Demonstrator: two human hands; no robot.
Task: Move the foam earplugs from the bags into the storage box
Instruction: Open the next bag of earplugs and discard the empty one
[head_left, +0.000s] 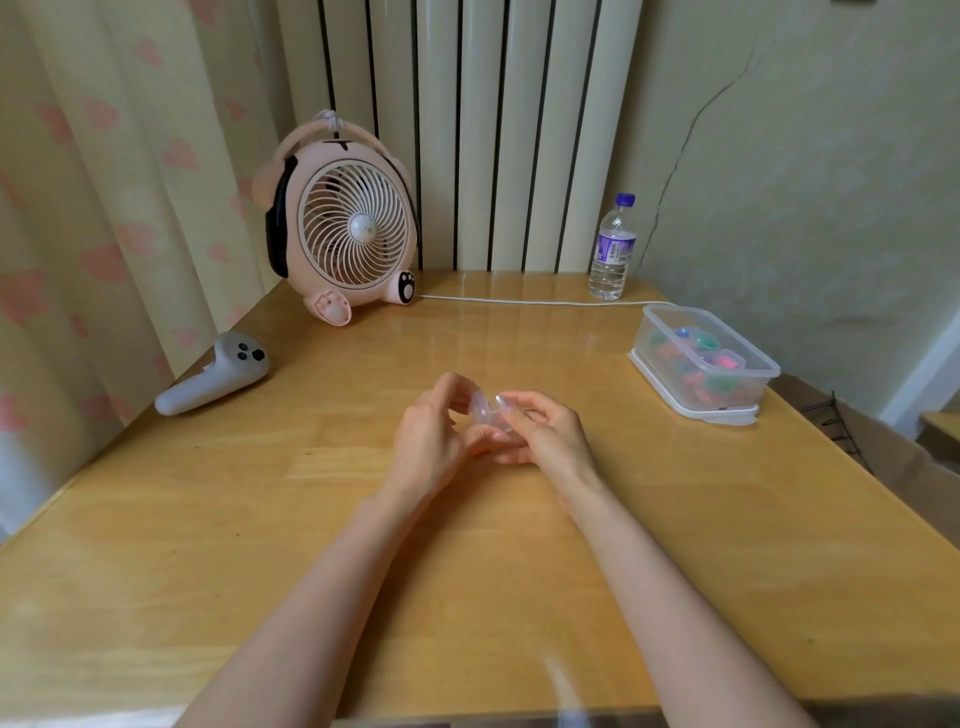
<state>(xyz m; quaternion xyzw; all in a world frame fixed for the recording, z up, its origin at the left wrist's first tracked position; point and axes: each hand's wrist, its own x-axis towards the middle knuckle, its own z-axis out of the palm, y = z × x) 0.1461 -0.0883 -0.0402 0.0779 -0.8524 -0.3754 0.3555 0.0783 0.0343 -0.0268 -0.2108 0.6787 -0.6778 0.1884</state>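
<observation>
Both hands meet over the middle of the wooden table (363, 545). My left hand (434, 434) and my right hand (545, 434) pinch a small clear plastic case (485, 410) between their fingertips. Whether an earplug sits inside it is hidden by the fingers. At the right edge of the table stands the clear storage box (660, 338) on its white lid. Inside lie several small clear cases with pink, green and blue earplugs (719, 384).
A pink desk fan (348, 228) stands at the back left, its white cable (519, 301) running right along the table's back. A water bottle (613, 249) stands at the back right. A grey handheld controller (213, 376) lies at the left edge.
</observation>
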